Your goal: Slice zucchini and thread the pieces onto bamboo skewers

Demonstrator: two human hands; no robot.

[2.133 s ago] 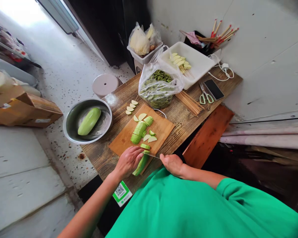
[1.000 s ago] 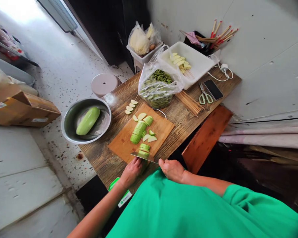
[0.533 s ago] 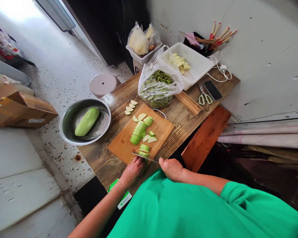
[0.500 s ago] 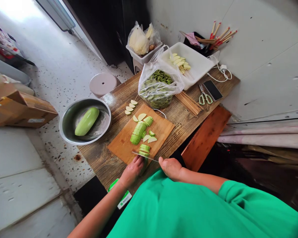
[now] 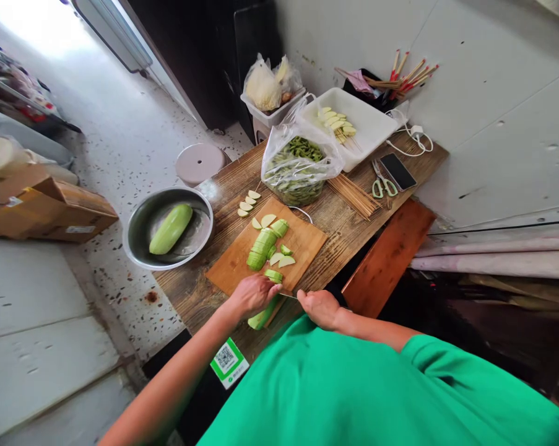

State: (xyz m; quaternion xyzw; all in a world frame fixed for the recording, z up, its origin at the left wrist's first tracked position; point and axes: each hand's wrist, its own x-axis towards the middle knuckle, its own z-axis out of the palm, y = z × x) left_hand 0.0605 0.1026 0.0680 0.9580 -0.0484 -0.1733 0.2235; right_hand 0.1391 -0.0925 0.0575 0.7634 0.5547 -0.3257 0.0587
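Note:
My right hand [image 5: 319, 308] is closed round the handle of a knife, whose blade [image 5: 288, 295] shows only partly at the near edge of the wooden cutting board [image 5: 228, 271]. My left hand [image 5: 255, 294] reaches over the blade, its fingers and thumb curled on a short stack of zucchini slices [image 5: 273, 276]. Below that hand lies the uncut end of the zucchini [image 5: 260, 318]. Farther up the board is a row of cut slices [image 5: 261, 249], with loose half-round pieces [image 5: 286, 261] beside it.
A metal bowl [image 5: 129, 244] at left holds a whole zucchini [image 5: 171, 229]. Beyond the board are a bag of green beans [image 5: 298, 167], wooden skewers [image 5: 353, 197], a white tray [image 5: 374, 124] with skewered slices, scissors [image 5: 384, 186] and a phone [image 5: 398, 171]. A QR card [image 5: 229, 363] is at the near edge.
My left hand has moved up from the zucchini's uncut end onto the cut slices, leaving that end exposed. The knife stays in my right hand. The view has shifted slightly.

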